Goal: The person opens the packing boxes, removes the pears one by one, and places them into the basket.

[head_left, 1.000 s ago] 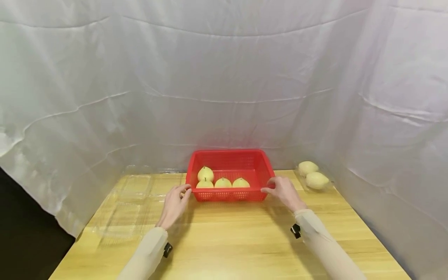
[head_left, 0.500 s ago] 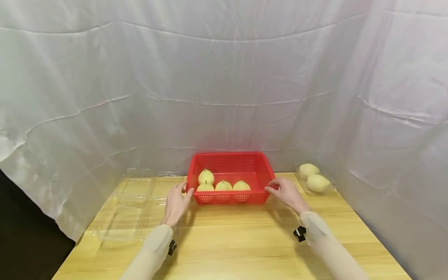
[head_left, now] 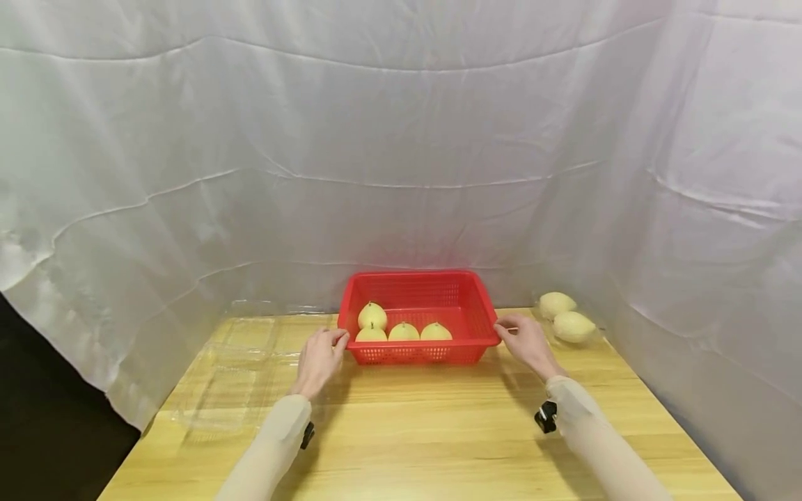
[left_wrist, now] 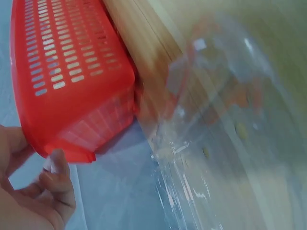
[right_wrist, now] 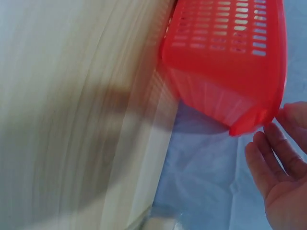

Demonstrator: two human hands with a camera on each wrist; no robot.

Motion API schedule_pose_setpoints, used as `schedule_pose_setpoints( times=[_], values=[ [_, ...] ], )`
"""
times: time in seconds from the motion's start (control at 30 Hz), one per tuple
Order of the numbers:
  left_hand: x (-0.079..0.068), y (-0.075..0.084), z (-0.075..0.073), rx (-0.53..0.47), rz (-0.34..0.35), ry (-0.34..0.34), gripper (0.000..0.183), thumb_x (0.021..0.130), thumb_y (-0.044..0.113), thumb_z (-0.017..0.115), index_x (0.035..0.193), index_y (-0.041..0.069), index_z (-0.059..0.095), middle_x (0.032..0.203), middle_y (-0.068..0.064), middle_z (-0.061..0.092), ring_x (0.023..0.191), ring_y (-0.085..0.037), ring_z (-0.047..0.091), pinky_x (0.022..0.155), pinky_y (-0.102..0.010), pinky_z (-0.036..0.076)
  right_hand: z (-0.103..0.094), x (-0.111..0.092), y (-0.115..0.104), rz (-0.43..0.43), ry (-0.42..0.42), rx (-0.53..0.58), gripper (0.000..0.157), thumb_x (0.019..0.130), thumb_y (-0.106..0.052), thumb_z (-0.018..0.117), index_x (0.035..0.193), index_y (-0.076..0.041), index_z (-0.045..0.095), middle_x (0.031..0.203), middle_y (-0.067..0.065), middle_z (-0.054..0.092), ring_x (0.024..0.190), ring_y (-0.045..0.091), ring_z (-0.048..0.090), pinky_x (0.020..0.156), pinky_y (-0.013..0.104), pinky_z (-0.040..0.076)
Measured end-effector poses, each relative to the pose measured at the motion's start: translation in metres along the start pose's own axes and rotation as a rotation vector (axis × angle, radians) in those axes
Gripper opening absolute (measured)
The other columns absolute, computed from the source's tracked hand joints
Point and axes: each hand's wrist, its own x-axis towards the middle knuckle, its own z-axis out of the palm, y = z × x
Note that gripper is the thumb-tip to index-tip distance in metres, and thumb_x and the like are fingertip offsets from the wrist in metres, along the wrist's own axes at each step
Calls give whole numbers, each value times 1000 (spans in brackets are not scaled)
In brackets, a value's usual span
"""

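Note:
A red plastic basket with slotted walls stands near the back of the table. Several pale yellow pears with stems lie in its front left part; the front rim hides their lower halves. My left hand pinches the rim at the front left corner, thumb and fingertips meeting there. At the front right corner my right hand has thumb and fingertips at the rim's edge. In the right wrist view, the fingers of the right hand are only lightly bent at the rim.
Clear plastic containers lie on the left of the wooden table. At the back right, two lemon-like yellow fruits sit in clear plastic. A pale cloth hangs behind and along the sides.
The right hand has shifted outward to the right along the basket's corner. The left thumb and fingers have drawn together at the rim. The basket and the fruit keep nearly the same place.

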Motion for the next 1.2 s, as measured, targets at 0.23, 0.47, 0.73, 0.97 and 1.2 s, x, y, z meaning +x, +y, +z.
schedule_pose_setpoints(
  times=[0.23,0.47,0.73,0.97,1.2],
  values=[
    [3,-6,-1,4,64,-36,17,95,21,61,98,10,75,89,-4,68,89,-23,62,79,-44,49,-9,2,16,65,13,-136,22,93,-13,61,106,1,71,99,17,74,91,34,71,80,47,55],
    [6,-1,-2,-7,-67,-44,30,95,23,60,119,7,67,78,-4,64,72,-20,58,66,-38,46,-24,5,39,188,-13,-251,36,95,-18,54,120,6,64,117,27,66,107,46,62,89,57,48],
    [10,6,-5,-35,-205,-61,21,91,25,57,92,9,71,65,-3,55,64,-20,51,56,-32,38,-42,12,63,294,-31,-342,48,90,-18,49,130,9,54,130,36,50,117,57,48,91,64,43],
    [16,9,-7,-15,-243,-76,21,91,25,57,82,13,72,63,-3,55,64,-20,51,53,-30,35,-51,12,79,313,-116,-414,52,95,-23,45,132,13,47,134,37,45,121,55,44,97,64,39],
    [18,8,-6,8,-238,-85,25,92,25,58,74,12,69,60,-2,56,62,-20,53,54,-30,37,-58,5,92,278,-112,-381,43,93,-14,51,125,14,49,126,37,50,111,55,50,91,63,41]
  ],
)
